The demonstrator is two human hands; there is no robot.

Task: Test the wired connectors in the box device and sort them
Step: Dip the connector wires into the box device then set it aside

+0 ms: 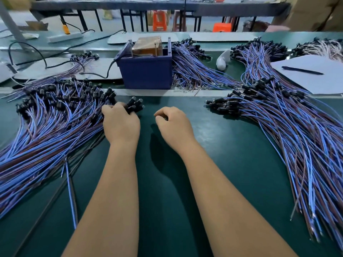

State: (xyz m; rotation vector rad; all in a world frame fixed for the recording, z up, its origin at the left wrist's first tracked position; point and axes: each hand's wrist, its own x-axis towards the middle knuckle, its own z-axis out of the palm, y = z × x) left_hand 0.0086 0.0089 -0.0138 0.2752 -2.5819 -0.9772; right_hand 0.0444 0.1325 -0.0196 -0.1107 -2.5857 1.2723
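Head view shows us the wired connectors [134, 104]: small black barrel-shaped plugs on thin blue and reddish-brown leads. Our left hand [120, 123] has its grip curled around a small bunch of them at the right edge of the big left pile [55, 119], their black heads poking out past our fingers. Our right hand [173, 125] sits just to the right on the green worktop [213, 164], fingers curled in loosely; we cannot tell whether anything is held inside that grip. Directly beyond our hands stands the box device [146, 71], a dark blue open-topped box with a brownish block inside and a black cable running off its left side. Another heap of connectors [194, 71] lies against its right wall. A long right pile [287, 127] fans toward us. Farther right, a pen [302, 70] lies on white paper [315, 76].
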